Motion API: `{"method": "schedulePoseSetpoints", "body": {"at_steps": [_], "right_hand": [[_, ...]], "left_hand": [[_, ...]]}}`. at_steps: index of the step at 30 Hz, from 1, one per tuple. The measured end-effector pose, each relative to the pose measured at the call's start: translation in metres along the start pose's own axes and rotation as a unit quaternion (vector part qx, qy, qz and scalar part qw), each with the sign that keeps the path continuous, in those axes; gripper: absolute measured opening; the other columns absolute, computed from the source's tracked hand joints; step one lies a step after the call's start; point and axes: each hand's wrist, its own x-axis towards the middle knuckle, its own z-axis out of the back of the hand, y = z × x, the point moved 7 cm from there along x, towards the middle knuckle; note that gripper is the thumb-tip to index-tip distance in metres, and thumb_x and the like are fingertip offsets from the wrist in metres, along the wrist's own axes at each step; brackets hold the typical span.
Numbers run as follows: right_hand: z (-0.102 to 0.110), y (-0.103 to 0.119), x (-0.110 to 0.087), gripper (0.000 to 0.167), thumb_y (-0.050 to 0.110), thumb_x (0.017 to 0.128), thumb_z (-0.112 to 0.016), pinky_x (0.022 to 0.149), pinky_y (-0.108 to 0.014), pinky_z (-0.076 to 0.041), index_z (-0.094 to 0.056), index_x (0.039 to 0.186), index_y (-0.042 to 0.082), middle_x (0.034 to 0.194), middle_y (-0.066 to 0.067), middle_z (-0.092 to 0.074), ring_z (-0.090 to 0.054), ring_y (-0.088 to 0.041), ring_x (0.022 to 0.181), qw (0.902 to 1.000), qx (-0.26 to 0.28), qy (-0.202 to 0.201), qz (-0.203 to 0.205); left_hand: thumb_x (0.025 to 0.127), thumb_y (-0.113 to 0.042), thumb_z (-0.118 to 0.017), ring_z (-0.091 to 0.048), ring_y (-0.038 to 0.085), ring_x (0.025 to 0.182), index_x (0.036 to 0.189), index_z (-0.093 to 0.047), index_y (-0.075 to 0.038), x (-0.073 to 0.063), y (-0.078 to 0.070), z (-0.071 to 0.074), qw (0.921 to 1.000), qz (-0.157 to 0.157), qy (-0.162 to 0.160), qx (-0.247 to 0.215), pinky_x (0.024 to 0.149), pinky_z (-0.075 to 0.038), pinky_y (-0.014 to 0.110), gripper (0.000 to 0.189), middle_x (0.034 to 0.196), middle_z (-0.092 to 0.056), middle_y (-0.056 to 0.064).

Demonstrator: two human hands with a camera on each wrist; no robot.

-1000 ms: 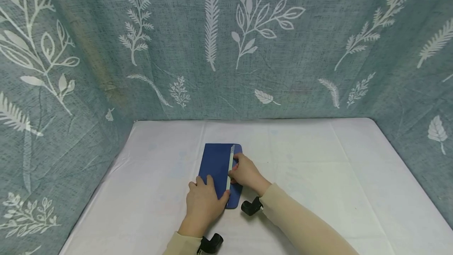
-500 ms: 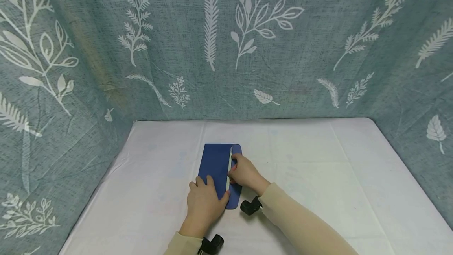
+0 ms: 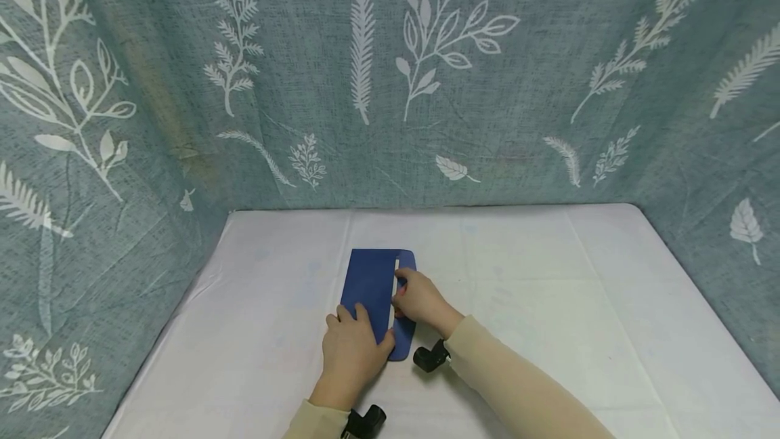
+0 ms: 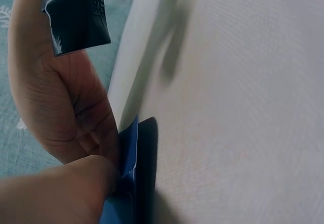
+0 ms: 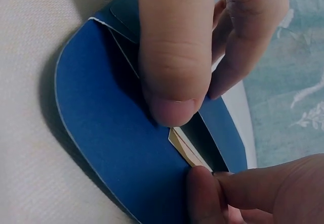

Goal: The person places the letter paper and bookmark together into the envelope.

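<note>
A dark blue envelope (image 3: 369, 283) lies on the table with its rounded flap (image 5: 109, 113) opened out to the right. A narrow strip of pale folded paper (image 5: 188, 150) shows at the opening; the rest is hidden inside the envelope. My left hand (image 3: 351, 354) rests on the envelope's lower part, fingers spread, with its thumb (image 5: 174, 77) at the edge of the opening. My right hand (image 3: 420, 300) pinches the paper's right edge over the flap, its fingertips right at the opening. In the left wrist view, the envelope (image 4: 129, 148) stands slightly gaping beside both hands.
A white cloth (image 3: 548, 303) covers the table. Black wrist cameras (image 3: 430, 356) sit on both wrists, close to the tabletop. A teal curtain (image 3: 390, 154) with white leaf prints hangs behind and on both sides.
The paper has slid left, deeper into the envelope, so the strip showing is narrower and shorter. My right hand has shifted slightly left with it; my left hand stays in place.
</note>
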Motion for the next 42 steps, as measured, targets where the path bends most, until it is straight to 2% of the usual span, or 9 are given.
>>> {"method": "schedulePoseSetpoints", "body": {"at_steps": [8, 13, 22, 34, 39, 42], "right_hand": [[0.0, -0.002, 0.001, 0.057, -0.002, 0.086, -0.063, 0.054, -0.026, -0.049, -0.044, 0.14, -0.006, 0.066, -0.002, -0.062, -0.064, -0.014, 0.055, 1.0, 0.003, 0.001, -0.002], [-0.002, -0.003, 0.004, 0.057, -0.001, 0.086, -0.064, 0.056, -0.027, -0.05, -0.044, 0.14, -0.005, 0.068, -0.002, -0.062, -0.064, -0.014, 0.055, 0.9999, 0.011, 0.001, 0.001], [-0.009, -0.004, 0.009, 0.058, 0.0, 0.086, -0.065, 0.057, -0.027, -0.052, -0.045, 0.14, -0.003, 0.071, -0.003, -0.061, -0.064, -0.013, 0.056, 0.9998, 0.021, -0.001, 0.005], [-0.009, -0.007, 0.01, 0.058, 0.002, 0.087, -0.066, 0.058, -0.026, -0.05, -0.044, 0.139, -0.005, 0.072, -0.002, -0.061, -0.063, -0.013, 0.056, 0.9994, 0.032, -0.011, 0.01], [-0.011, -0.01, 0.01, 0.059, 0.001, 0.086, -0.067, 0.058, -0.026, -0.052, -0.043, 0.139, -0.007, 0.074, -0.002, -0.062, -0.064, -0.013, 0.057, 0.9982, 0.057, -0.014, 0.014], [-0.012, -0.012, 0.009, 0.057, -0.001, 0.087, -0.064, 0.059, -0.026, -0.053, -0.042, 0.138, -0.01, 0.076, -0.004, -0.063, -0.065, -0.014, 0.059, 0.9953, 0.094, -0.009, 0.022]], "left_hand": [[0.08, -0.054, -0.066, -0.054, 0.05, 0.094, 0.122, -0.058, 0.013, 0.0, -0.002, 0.001, 0.9992, -0.013, -0.037, 0.012, 0.061, -0.054, 0.047, 0.08, 0.114, -0.052, 0.04], [0.079, -0.056, -0.067, -0.055, 0.047, 0.09, 0.121, -0.059, 0.012, 0.002, 0.0, 0.001, 0.9986, -0.015, -0.045, 0.021, 0.057, -0.053, 0.044, 0.081, 0.111, -0.054, 0.038], [0.082, -0.059, -0.063, -0.052, 0.05, 0.098, 0.128, -0.055, 0.011, 0.005, 0.012, -0.004, 0.9998, -0.002, -0.016, 0.012, 0.063, -0.052, 0.047, 0.084, 0.118, -0.05, 0.039], [0.083, -0.06, -0.061, -0.051, 0.051, 0.1, 0.129, -0.055, 0.011, 0.006, 0.012, -0.004, 0.9999, -0.004, -0.006, 0.014, 0.063, -0.052, 0.047, 0.085, 0.121, -0.049, 0.039], [0.083, -0.059, -0.062, -0.051, 0.051, 0.1, 0.128, -0.055, 0.012, 0.006, 0.013, -0.004, 0.9998, -0.005, -0.004, 0.016, 0.063, -0.052, 0.047, 0.085, 0.12, -0.049, 0.04], [0.083, -0.06, -0.062, -0.051, 0.051, 0.101, 0.129, -0.054, 0.012, 0.006, 0.014, -0.004, 0.9998, -0.006, 0.001, 0.018, 0.064, -0.052, 0.047, 0.086, 0.121, -0.049, 0.04]]}}
